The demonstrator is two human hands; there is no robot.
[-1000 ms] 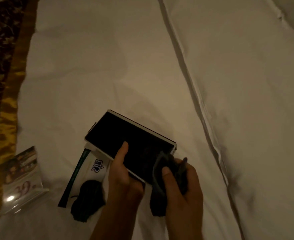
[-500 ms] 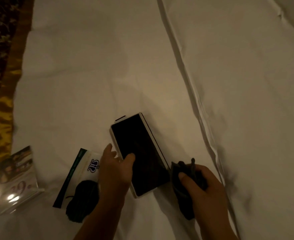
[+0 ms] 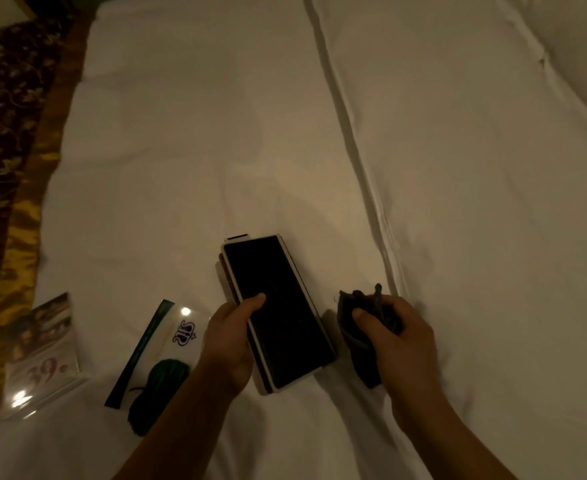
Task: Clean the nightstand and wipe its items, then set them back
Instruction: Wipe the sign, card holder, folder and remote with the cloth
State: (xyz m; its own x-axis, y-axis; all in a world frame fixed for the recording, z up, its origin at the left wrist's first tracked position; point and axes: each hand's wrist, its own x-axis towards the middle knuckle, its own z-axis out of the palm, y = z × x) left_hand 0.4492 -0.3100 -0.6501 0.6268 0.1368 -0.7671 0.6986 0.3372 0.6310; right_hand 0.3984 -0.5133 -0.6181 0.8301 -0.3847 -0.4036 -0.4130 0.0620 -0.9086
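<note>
Nightstand not in frame; its items are laid out on the bed, white sheet.

Head view:
- Left hand closed on the long left edge of a flat black box with a white rim, thumb on top face, fingers underneath. Far end of the box looks down on the sheet; can't tell if the near end is lifted.
- Right hand clenched round a bunched dark cloth, just right of the box, apart from it. Not wiping right now.
- Card with a crest logo flat on the sheet left of the box, a dark green coiled thing lying on it. Partly hidden by the left forearm.
- Clear stand-up sign reading "39" further left, near the bed's edge by the gold runner.

Progress, my read: mid-task. Items are off the nightstand; box is the one in hand. Can't tell which pieces are already wiped, or whether the nightstand top is done. Nothing set back yet; return step all still open.
</note>
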